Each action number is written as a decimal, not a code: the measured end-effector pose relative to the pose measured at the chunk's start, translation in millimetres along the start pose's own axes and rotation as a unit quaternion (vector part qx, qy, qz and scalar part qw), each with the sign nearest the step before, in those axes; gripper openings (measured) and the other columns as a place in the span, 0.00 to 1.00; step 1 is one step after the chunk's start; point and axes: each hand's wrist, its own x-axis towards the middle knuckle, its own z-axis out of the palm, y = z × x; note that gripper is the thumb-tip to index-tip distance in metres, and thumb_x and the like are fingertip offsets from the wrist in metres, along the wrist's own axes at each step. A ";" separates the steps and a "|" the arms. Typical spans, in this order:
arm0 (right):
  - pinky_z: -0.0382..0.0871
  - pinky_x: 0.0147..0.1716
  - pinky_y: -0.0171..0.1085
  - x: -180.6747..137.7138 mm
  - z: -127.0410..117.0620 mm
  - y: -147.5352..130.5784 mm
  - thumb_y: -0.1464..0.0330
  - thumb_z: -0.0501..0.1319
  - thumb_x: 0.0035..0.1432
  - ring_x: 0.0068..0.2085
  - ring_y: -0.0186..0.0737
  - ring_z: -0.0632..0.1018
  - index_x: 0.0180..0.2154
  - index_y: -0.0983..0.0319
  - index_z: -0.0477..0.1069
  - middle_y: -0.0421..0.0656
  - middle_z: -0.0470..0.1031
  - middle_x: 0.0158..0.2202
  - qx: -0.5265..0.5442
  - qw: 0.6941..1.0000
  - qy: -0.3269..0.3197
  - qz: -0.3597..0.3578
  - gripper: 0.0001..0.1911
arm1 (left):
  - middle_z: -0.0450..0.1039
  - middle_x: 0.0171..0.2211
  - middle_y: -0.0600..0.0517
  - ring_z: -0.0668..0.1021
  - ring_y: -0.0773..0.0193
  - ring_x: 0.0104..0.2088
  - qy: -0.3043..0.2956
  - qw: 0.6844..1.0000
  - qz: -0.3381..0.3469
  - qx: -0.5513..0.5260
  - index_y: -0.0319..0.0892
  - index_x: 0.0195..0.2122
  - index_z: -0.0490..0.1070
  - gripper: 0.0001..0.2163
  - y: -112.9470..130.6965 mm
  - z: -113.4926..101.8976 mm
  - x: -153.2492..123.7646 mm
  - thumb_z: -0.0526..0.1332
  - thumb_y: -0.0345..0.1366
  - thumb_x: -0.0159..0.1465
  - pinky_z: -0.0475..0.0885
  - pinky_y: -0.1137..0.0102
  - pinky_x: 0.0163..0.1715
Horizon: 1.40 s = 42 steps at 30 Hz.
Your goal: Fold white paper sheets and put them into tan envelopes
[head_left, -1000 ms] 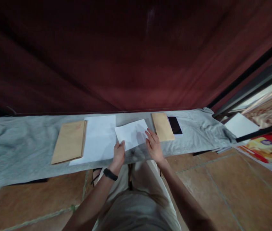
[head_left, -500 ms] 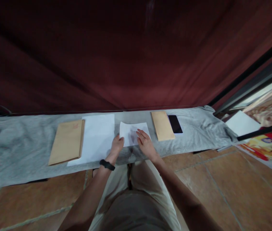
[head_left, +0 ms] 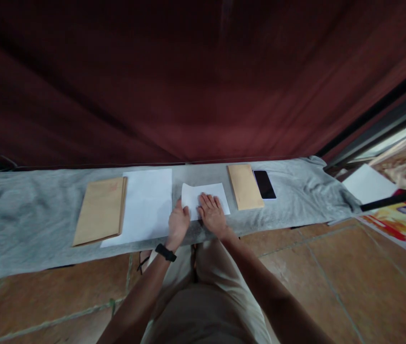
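Note:
A folded sheet of white paper (head_left: pixel 215 189) lies on the grey cloth in front of me, its left edge curling up slightly. My left hand (head_left: pixel 179 222), with a dark band at the wrist, grips that left edge between thumb and fingers. Flat on the paper's middle rests my right hand (head_left: pixel 212 213), fingers stretched out and pressing down. To the left is a larger stack of white paper (head_left: pixel 147 203). A small brown envelope (head_left: pixel 246 187) sits to the right of the folded sheet.
Large brown envelopes (head_left: pixel 99 210) overlap the white stack's left side. A dark-screened phone (head_left: pixel 264 184) lies beside the small envelope. Grey cloth (head_left: pixel 303 191) covers the long narrow surface, with a dark red curtain (head_left: pixel 203 95) behind it. A colourful printed box (head_left: pixel 403 220) is at right.
My right hand has come down from a raised, angled pose to lie flat on the paper. My left hand keeps hold of the left edge.

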 end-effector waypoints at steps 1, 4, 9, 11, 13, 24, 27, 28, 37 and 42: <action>0.49 0.70 0.55 -0.5 -0.4 -0.9 0.62 0.49 0.75 0.71 0.51 0.61 0.70 0.63 0.58 0.48 0.59 0.71 -0.005 1.000 -0.001 0.007 0.27 | 0.82 0.43 0.39 0.84 0.53 0.42 0.007 1.000 0.000 0.010 0.36 0.63 0.65 0.20 1.2 -0.2 -2.6 0.54 0.33 0.70 0.76 0.65 0.43; 0.47 0.70 0.57 -1.1 -0.5 -3.0 0.61 0.49 0.75 0.71 0.52 0.60 0.70 0.62 0.57 0.49 0.56 0.72 -0.015 1.000 -0.005 0.020 0.28 | 0.82 0.40 0.41 0.84 0.52 0.40 0.017 0.999 0.002 0.043 0.37 0.68 0.58 0.24 1.5 -1.8 -9.4 0.53 0.36 0.72 0.76 0.63 0.41; 0.46 0.71 0.58 -2.0 0.2 -3.6 0.61 0.48 0.75 0.72 0.52 0.58 0.71 0.63 0.55 0.50 0.55 0.72 -0.014 1.000 -0.007 0.022 0.28 | 0.75 0.55 0.35 0.77 0.46 0.57 0.077 0.985 0.113 0.108 0.38 0.72 0.53 0.26 4.0 -7.7 -17.7 0.47 0.37 0.73 0.69 0.52 0.58; 0.45 0.71 0.58 -3.2 -0.2 -2.8 0.63 0.48 0.74 0.73 0.53 0.57 0.71 0.64 0.54 0.50 0.54 0.73 -0.010 1.000 -0.009 0.014 0.29 | 0.66 0.65 0.36 0.66 0.46 0.67 0.084 0.968 0.213 0.105 0.37 0.70 0.57 0.25 10.9 -4.9 -17.5 0.45 0.37 0.74 0.59 0.50 0.67; 0.45 0.71 0.58 -4.6 -0.6 -1.5 0.65 0.50 0.72 0.73 0.55 0.55 0.72 0.65 0.53 0.50 0.53 0.73 -0.011 1.000 -0.018 -0.001 0.30 | 0.58 0.70 0.39 0.56 0.49 0.72 0.071 0.949 0.294 0.092 0.36 0.69 0.59 0.25 19.7 4.1 -13.2 0.44 0.38 0.74 0.50 0.50 0.71; 0.48 0.71 0.56 -3.8 7.0 3.3 0.71 0.53 0.68 0.71 0.55 0.60 0.70 0.68 0.56 0.55 0.60 0.70 -0.013 1.000 -0.012 -0.008 0.31 | 0.63 0.68 0.41 0.60 0.57 0.71 -0.010 0.946 0.318 0.060 0.34 0.67 0.62 0.25 20.0 49.8 30.2 0.41 0.40 0.75 0.54 0.56 0.71; 0.51 0.71 0.52 -2.4 6.5 4.8 0.72 0.50 0.69 0.71 0.51 0.61 0.69 0.70 0.58 0.55 0.61 0.70 0.004 1.000 -0.004 0.011 0.29 | 0.63 0.68 0.42 0.60 0.59 0.71 -0.005 0.945 0.321 0.063 0.34 0.68 0.62 0.26 18.8 46.8 29.5 0.39 0.39 0.76 0.53 0.57 0.71; 0.51 0.71 0.51 -2.5 6.0 5.6 0.72 0.49 0.70 0.70 0.49 0.62 0.69 0.70 0.59 0.55 0.61 0.70 0.011 1.000 0.000 0.020 0.28 | 0.63 0.69 0.43 0.59 0.59 0.72 -0.003 0.944 0.322 0.067 0.34 0.68 0.61 0.26 18.5 46.5 28.7 0.39 0.39 0.76 0.52 0.57 0.71; 0.52 0.69 0.57 -22.4 4.1 15.2 0.63 0.47 0.74 0.71 0.53 0.59 0.70 0.65 0.58 0.54 0.59 0.71 0.008 0.991 0.066 0.112 0.28 | 0.53 0.73 0.45 0.54 0.53 0.73 0.027 0.944 0.307 0.120 0.37 0.71 0.57 0.26 2.8 44.4 21.1 0.45 0.39 0.74 0.46 0.52 0.72; 0.53 0.68 0.60 -19.0 -3.5 27.0 0.64 0.47 0.74 0.70 0.54 0.63 0.68 0.67 0.61 0.57 0.62 0.69 0.031 0.991 0.068 0.113 0.27 | 0.54 0.72 0.44 0.52 0.53 0.74 0.017 0.942 0.314 0.119 0.38 0.71 0.57 0.26 -1.6 39.9 20.0 0.47 0.41 0.74 0.46 0.52 0.72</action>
